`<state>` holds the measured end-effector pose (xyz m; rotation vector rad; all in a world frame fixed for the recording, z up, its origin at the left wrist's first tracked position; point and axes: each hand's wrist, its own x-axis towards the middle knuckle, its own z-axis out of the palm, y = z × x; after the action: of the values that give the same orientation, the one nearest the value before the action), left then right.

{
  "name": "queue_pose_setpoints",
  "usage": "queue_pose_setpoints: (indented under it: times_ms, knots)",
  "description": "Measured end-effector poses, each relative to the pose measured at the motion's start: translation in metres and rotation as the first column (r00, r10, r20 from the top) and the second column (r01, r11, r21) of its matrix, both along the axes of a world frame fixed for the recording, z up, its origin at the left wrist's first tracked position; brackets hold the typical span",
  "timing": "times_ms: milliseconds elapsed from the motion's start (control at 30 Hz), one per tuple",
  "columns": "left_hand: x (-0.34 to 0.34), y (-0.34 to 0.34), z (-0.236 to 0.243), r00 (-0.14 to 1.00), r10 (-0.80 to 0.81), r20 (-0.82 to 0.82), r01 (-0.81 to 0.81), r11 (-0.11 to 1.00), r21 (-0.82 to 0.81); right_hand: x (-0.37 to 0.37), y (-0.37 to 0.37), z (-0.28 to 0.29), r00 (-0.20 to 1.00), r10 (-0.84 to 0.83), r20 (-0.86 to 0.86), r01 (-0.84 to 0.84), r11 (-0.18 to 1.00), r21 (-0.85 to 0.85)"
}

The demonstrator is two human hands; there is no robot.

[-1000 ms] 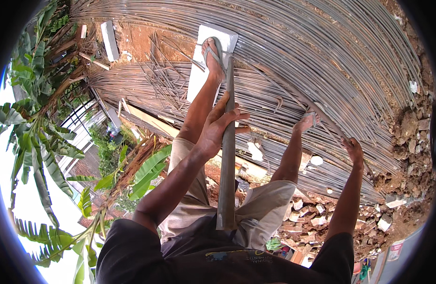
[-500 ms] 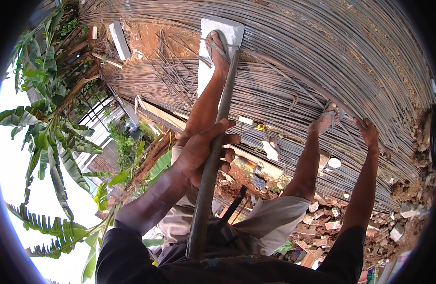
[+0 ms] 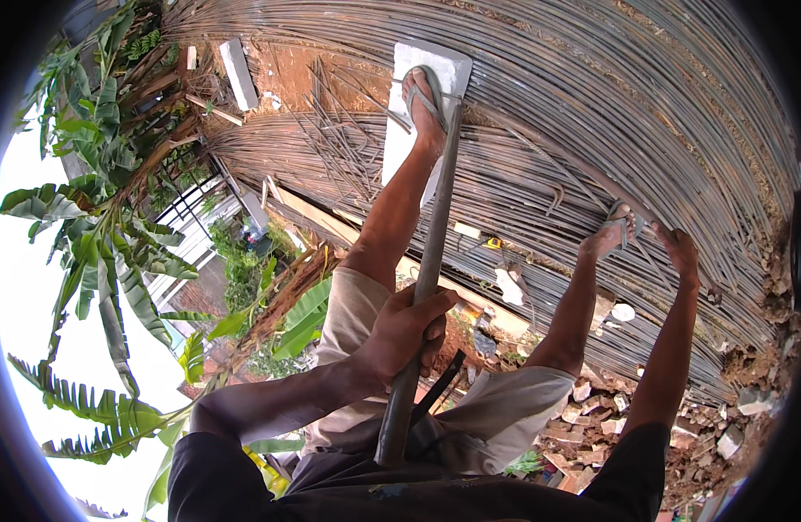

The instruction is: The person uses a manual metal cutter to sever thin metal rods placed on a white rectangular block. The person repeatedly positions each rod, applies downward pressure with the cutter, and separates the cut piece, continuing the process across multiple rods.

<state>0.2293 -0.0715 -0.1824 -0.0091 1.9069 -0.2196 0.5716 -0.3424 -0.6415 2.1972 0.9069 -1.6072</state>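
Observation:
A long grey metal pipe (image 3: pixel 440 217) slants from near my waist up to a white block (image 3: pixel 402 143). My left hand (image 3: pixel 409 335) wraps round the pipe's lower part. The pipe's far end meets a thin rod at the block's right edge, beside my sandalled left foot (image 3: pixel 425 104). At the right, my right hand (image 3: pixel 681 254) closes on a thicker rusty bar (image 3: pixel 592 174) that lies across the rods. My right foot (image 3: pixel 611 233) rests just left of that hand.
Long steel rods (image 3: pixel 627 96) cover much of the ground. A yellow tape measure (image 3: pixel 494 244) and a bent rod piece (image 3: pixel 554 200) lie on them. Broken bricks (image 3: pixel 592 426) are heaped at lower right. Banana plants (image 3: pixel 96 244) stand at left, near another white block (image 3: pixel 239 74).
My left hand has slid down the pipe toward me, and its fingers have closed round it. The view has shifted slightly. My right hand stays on the bar.

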Motion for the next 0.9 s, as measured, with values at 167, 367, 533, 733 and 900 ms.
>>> queue_pose_setpoints:
  times_ms: [167, 367, 533, 733, 900]
  knots:
    - [0.000, -0.002, 0.001, 0.998, -0.063, -0.016, 0.063, 0.998, 0.005, -0.011, 0.022, 0.046, 0.998, 0.060, 0.024, -0.056, 0.988, -0.146]
    - [-0.034, -0.032, -0.006, 0.993, -0.107, 0.045, 0.103, 0.992, 0.077, -0.042, 0.040, 0.142, 0.991, 0.061, 0.117, -0.032, 0.971, -0.237]
    - [-0.039, -0.032, -0.002, 0.997, -0.062, 0.053, 0.059, 0.997, 0.054, -0.097, 0.087, 0.265, 0.962, 0.059, 0.266, 0.031, 0.946, -0.322]
    - [-0.007, -0.032, -0.012, 0.999, 0.052, -0.008, -0.051, 0.995, 0.086, -0.185, 0.149, 0.408, 0.943, 0.020, 0.332, 0.081, 0.953, -0.290]
    - [-0.020, -0.024, -0.005, 0.997, 0.071, 0.010, -0.071, 0.986, 0.151, -0.196, 0.160, 0.466, 0.993, -0.025, 0.119, 0.052, 0.970, -0.237]
